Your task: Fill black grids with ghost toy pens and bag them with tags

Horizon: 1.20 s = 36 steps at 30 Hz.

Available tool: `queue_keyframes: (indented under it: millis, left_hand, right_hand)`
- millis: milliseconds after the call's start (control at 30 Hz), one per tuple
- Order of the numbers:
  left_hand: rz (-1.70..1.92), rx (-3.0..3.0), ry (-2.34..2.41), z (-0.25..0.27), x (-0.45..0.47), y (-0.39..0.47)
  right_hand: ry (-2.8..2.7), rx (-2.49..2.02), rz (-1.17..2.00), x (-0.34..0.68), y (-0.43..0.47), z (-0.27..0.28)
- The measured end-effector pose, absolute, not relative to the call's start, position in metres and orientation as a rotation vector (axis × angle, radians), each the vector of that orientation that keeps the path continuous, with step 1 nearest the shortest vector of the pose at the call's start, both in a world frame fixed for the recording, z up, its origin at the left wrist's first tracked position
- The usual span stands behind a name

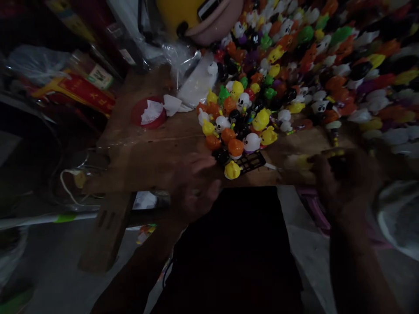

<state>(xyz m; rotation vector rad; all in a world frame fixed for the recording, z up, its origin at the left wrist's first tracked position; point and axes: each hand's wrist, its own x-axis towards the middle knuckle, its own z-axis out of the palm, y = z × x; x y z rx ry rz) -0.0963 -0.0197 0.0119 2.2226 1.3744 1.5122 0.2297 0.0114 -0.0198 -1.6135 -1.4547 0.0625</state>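
My left hand (196, 187) is at the table's front edge, fingers loosely curved and apart, with nothing visible in it. Just right of it, a yellow toy figure (232, 170) stands by a black grid rack (253, 162). Small toy figures crowd together behind, among them an orange one (235, 148) and a white one (252, 142). Over the table's right part, my right hand (347, 179) is closed, dark and blurred. A smeared pale-yellow toy figure (297, 162) shows at its fingertips; the grip itself is partly hidden.
A large heap of colourful toy figures (307, 52) covers the back right. A red dish (150, 114) with white paper slips sits left on the wooden table (147, 157). Behind stand clear plastic bags (196, 83) and a pink basin (216, 24). A white sack (401, 218) is at right.
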Motion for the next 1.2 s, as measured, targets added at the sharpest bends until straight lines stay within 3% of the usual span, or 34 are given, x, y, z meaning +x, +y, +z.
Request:
queue_keyframes:
  millis: [133, 267, 433, 667, 967, 1200]
  left_hand:
    - [1.532, 2.337, 1.374, 0.026, -0.085, -0.004]
    - [1.591, 1.941, 1.594, 0.004, -0.093, -0.001]
    - [1.205, 1.689, 1.446, -0.036, -0.098, 0.004]
    - [1.049, 1.729, 1.081, -0.044, -0.093, 0.034]
    - [0.916, 1.732, 1.123, -0.042, -0.089, 0.048]
    - [0.969, 1.666, 1.065, -0.043, -0.086, 0.05]
  right_hand:
    - [-1.084, -1.551, 0.231, 0.208, 0.008, -0.058]
    - [-1.188, -1.724, -0.014, 0.236, 0.015, -0.092]
    - [-1.644, -1.577, -0.474, 0.228, 0.004, -0.081]
    - [-2.039, -1.501, -0.043, 0.109, -0.028, -0.061]
    - [-1.932, -1.527, -0.197, 0.099, -0.008, -0.092]
    - [-1.933, -1.614, -0.079, 0.102, -0.016, -0.092]
